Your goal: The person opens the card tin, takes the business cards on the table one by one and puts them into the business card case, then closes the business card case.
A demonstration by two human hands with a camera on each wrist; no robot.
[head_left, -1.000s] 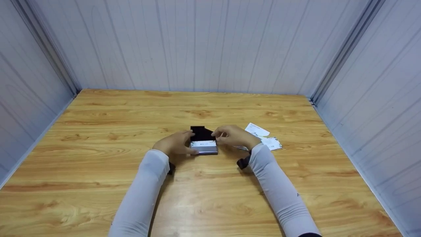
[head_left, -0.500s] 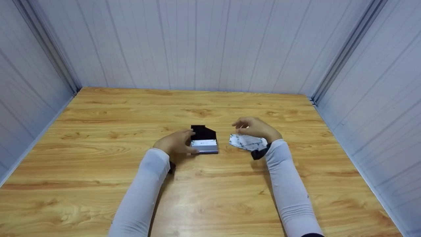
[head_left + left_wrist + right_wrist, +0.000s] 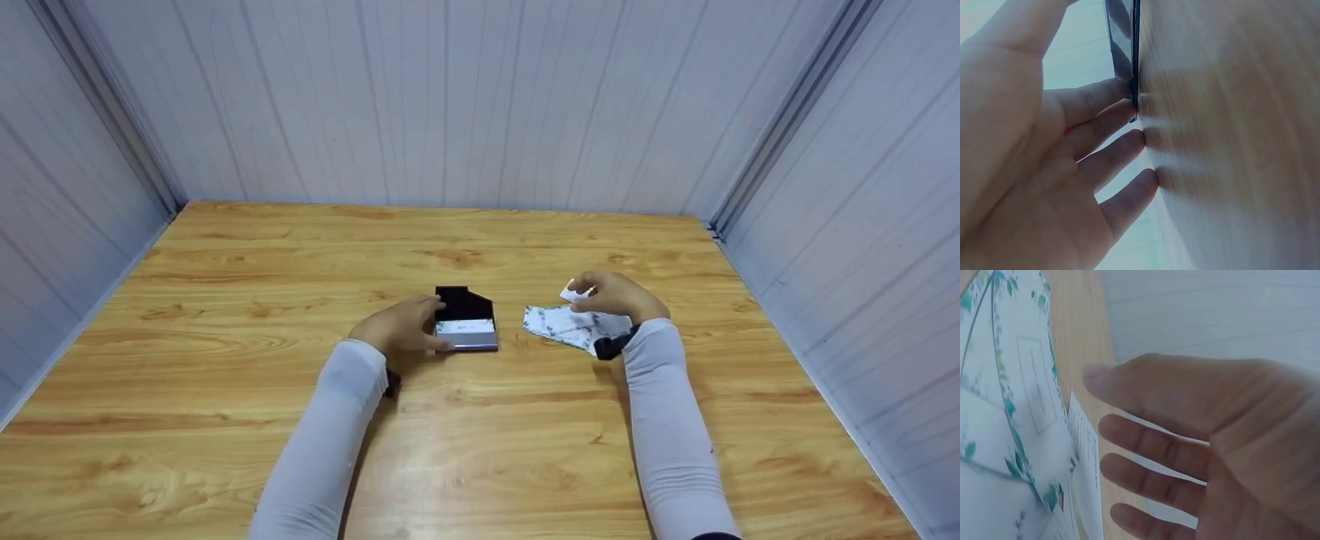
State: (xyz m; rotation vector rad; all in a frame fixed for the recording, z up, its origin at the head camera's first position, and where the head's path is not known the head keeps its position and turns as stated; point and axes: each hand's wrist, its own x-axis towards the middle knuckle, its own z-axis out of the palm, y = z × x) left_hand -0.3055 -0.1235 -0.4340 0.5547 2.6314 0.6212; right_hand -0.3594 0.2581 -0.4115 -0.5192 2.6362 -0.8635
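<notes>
A black business card holder [image 3: 465,302] with a silver front lies on the table, a stack of white cards [image 3: 465,327] standing in its front part. My left hand [image 3: 397,324] grips the holder's left end, thumb at the front and fingers along the side. In the left wrist view, several fingertips [image 3: 1151,175] meet the tabletop beside the holder's edge [image 3: 1135,56]. To the right, my right hand [image 3: 619,295] hovers over loose cards printed with green leaves [image 3: 559,322]. Its fingers are loosely bent, with nothing between them. Another white card [image 3: 1085,461] with printed text lies partly beneath the leafy ones.
The wooden table [image 3: 420,442] extends around both hands. Pale panel walls [image 3: 480,105] enclose it at the back and both sides. Each wrist carries a black camera mount [image 3: 611,346].
My right hand has left the holder's right side and moved right, over the loose cards. The left hand stays at the holder, which has not moved.
</notes>
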